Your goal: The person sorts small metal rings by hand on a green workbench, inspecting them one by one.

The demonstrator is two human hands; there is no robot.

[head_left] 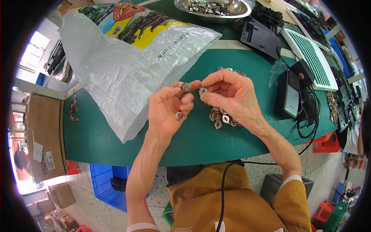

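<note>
While the left hand (164, 104) pinches a small metal disc (186, 87) between thumb and forefinger, its other fingers curl loosely inward, with a second disc (179, 115) lodged by the lower ones. Just to the right, the right hand (237, 94) has thumb and forefinger closed on a third disc (203, 90), the rest of its fingers bent. Partly under that hand and to its near side, a loose pile (218, 117) of similar discs lies on the counter (102, 141). These are thin, silvery and roughly round, several with dark marks at the middle.

Farther left spreads a crinkled, glossy plastic bag (116, 65), whitish with a colourful print; at the far side, a shiny steel bowl (239, 9) holds more small metal pieces. The counter is smooth and green. To its right are a black box-shaped device (284, 89), tangled cables (315, 120) and a white tray (313, 58) with a green grid. At the left edge stands a cardboard box (46, 131); nearer, a blue crate (96, 181) sits on the speckled floor (253, 171).
</note>
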